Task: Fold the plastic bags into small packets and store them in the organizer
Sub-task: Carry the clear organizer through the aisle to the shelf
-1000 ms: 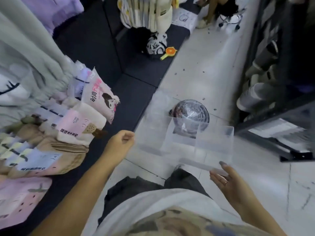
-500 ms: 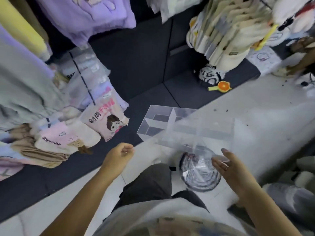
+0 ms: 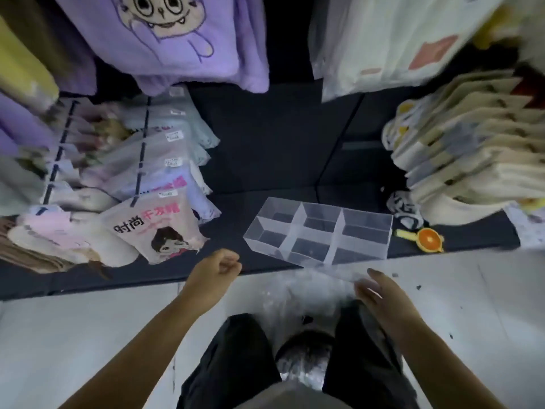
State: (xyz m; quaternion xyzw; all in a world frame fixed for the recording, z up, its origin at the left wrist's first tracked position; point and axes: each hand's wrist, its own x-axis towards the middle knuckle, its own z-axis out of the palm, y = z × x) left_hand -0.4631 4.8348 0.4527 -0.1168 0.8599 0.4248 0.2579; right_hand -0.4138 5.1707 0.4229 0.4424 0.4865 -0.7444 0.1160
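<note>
Between our knees a shiny bundle (image 3: pixel 303 367) is sitting on the floor. Our left hand (image 3: pixel 216 270) is making a tight fist; whether it is pinching film, we cannot tell. Our right hand (image 3: pixel 380 296) is lying flat-fingered against the blurred plastic bag (image 3: pixel 333 276) hanging between both hands. Just beyond, the six-compartment organizer (image 3: pixel 321 234) is resting on the dark mat (image 3: pixel 265 160).

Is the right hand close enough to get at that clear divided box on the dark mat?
Probably yes. The organizer sits just beyond the right hand, open top up, with only a thin plastic bag between them.
</note>
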